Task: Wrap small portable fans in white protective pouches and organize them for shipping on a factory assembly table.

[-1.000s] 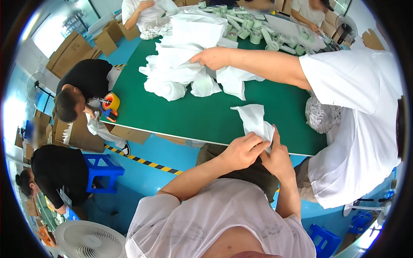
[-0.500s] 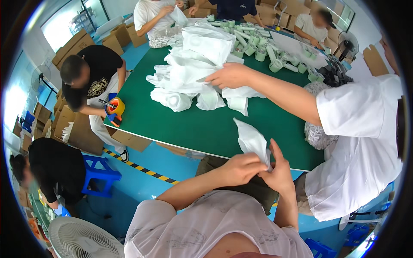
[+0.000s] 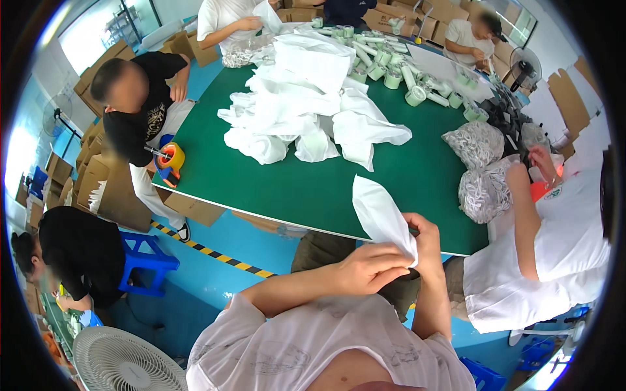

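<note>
At the near edge of the green tabletop [image 3: 300,186], slightly right of centre: one white bag [image 3: 381,212] in both hands. Its lower end lies between them; the loose upper end points away and a little left, overlapping the green in view. Whether it touches the surface, cannot tell. Contents, if any, hidden.

Left hand [image 3: 373,266]: grip pinching the bag's lower end, thumb and fingers together, back of the hand partly up. Right hand [image 3: 426,240]: on the bag's right side, fingers bent over, grip closed on the edge; fingertips partly hidden by the bag.

Beyond, mid-tabletop: a heap [image 3: 293,98] of similar white bags, layered and overlapping, some bulging at the near side. Well apart from the held bag. Behind it and to the right, a scatter of pale green parts [image 3: 391,75], short cylinders and longer tubes. Right side: two bundles of white cord [image 3: 482,189], touching, in clear wrap. Dark pieces [image 3: 505,117] just behind.

Left corner: tape dispenser [image 3: 171,161], yellow-orange roll, blue body. A person in black [image 3: 153,98] stands beside it. To the right, a co-worker in white [image 3: 561,241], both arms bent. Far side: another person in white [image 3: 222,23] holding a white bag.

Floor blue, with a yellow-black stripe [image 3: 215,254]; blue stool [image 3: 149,260] lower left, white fan [image 3: 127,362] nearer.
</note>
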The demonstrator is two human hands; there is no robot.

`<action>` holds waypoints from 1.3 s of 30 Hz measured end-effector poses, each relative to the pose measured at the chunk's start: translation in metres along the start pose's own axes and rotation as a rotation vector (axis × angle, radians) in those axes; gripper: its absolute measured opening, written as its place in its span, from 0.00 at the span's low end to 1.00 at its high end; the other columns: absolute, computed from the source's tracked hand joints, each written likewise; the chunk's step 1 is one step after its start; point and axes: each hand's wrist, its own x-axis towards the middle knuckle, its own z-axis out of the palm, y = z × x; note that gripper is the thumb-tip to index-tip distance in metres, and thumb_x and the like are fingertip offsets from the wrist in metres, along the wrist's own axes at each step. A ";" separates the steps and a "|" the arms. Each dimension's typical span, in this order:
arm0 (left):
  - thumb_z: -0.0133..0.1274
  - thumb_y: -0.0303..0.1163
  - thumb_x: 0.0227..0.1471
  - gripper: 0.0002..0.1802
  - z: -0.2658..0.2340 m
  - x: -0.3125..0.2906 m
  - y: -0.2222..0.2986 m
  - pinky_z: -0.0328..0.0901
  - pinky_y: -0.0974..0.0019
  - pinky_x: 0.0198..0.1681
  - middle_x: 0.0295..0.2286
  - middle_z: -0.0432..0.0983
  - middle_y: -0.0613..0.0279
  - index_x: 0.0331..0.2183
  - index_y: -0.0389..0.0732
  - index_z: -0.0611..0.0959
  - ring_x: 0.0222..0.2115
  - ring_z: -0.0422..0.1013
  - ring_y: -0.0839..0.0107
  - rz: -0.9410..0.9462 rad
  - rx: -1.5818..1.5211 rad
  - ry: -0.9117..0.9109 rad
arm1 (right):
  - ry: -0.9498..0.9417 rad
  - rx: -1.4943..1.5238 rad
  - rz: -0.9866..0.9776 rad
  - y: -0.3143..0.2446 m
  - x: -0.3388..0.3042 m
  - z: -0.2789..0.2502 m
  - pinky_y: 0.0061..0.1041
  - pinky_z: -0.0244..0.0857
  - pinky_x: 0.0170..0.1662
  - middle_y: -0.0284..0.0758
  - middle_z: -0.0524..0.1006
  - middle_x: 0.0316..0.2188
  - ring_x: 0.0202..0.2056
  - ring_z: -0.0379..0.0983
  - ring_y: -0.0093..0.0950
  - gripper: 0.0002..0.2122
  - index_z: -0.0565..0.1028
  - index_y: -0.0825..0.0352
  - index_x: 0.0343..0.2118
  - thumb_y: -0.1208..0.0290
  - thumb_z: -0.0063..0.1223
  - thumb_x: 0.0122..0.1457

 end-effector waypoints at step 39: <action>0.60 0.51 0.57 0.37 -0.078 0.003 -0.062 0.74 0.61 0.46 0.43 0.79 0.52 0.52 0.27 0.75 0.43 0.78 0.65 -0.893 -0.808 0.078 | -0.052 0.163 -0.190 -0.056 0.110 0.013 0.18 0.67 0.36 0.31 0.83 0.33 0.33 0.76 0.17 0.08 0.83 0.70 0.36 0.70 0.64 0.61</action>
